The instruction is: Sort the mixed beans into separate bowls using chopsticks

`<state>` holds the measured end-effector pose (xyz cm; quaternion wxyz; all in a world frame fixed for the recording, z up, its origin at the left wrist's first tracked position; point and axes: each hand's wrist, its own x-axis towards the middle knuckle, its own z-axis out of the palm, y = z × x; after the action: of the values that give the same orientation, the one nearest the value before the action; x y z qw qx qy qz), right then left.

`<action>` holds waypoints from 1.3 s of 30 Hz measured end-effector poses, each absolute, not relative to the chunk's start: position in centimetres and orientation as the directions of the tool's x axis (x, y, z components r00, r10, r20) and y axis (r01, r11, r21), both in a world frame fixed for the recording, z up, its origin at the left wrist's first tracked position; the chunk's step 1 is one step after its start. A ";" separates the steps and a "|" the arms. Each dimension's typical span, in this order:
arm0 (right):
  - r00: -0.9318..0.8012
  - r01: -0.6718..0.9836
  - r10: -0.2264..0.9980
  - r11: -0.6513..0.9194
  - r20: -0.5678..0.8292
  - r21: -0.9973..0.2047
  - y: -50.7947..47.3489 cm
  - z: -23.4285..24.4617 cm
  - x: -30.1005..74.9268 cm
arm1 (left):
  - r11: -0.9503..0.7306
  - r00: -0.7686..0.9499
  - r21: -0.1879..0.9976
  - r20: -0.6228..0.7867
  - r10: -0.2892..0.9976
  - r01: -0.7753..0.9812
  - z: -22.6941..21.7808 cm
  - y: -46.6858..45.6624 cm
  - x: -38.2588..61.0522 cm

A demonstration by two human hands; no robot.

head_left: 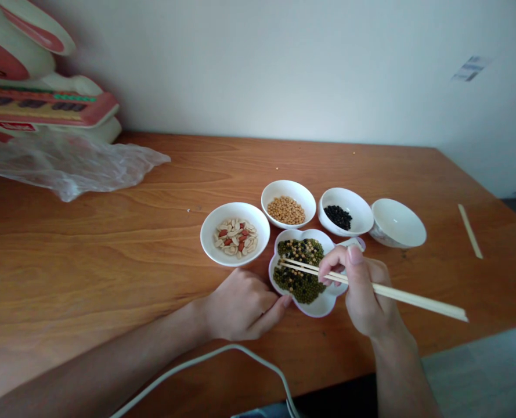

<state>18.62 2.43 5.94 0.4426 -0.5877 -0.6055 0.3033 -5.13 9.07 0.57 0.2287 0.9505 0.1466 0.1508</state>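
Observation:
My right hand [366,287] grips a pair of wooden chopsticks [418,300], their tips down among the beans. Those tips meet at the left part of a white flower-shaped dish [325,306] with a lilac rim. Green beans [307,288] fill much of the dish, with yellow and black beans mixed in on top. My left hand [245,305] rests on the table with curled fingers, its thumb at the dish's lower left rim. Whether anything is pinched between the chopstick tips is too small to tell.
Behind the dish stand white bowls: one with peanuts [235,238], one with yellow soybeans [286,210], one with black beans [338,217], and an empty bowl [398,223]. A plastic bag [83,162] and rabbit toy keyboard [44,107] sit left. A white cable [231,348] runs in front.

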 end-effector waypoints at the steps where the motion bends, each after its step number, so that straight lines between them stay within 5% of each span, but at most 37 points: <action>1: 0.098 0.452 0.977 0.128 0.191 -0.883 2.4 5.9 18.6 | -0.852 0.912 0.479 0.218 0.346 0.209 0.6 9.1 -5.2; 9: 0.070 0.453 0.963 0.200 0.258 -0.869 2.1 5.2 18.7 | -0.853 0.908 0.484 0.240 0.345 0.196 0.4 9.1 -5.0; 18: 0.031 0.487 0.992 0.092 0.122 -0.869 1.5 6.1 19.4 | -0.853 0.908 0.478 0.231 0.350 0.207 0.5 9.1 -5.0; 39: -0.014 0.436 0.979 0.190 0.204 -0.880 2.2 5.1 18.9 | -0.854 0.902 0.483 0.255 0.348 0.193 0.5 9.1 -5.0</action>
<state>18.89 2.20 5.14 0.4319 -0.5536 -0.6390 0.3140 -4.96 9.12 0.48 0.2296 0.9478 0.1427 0.1691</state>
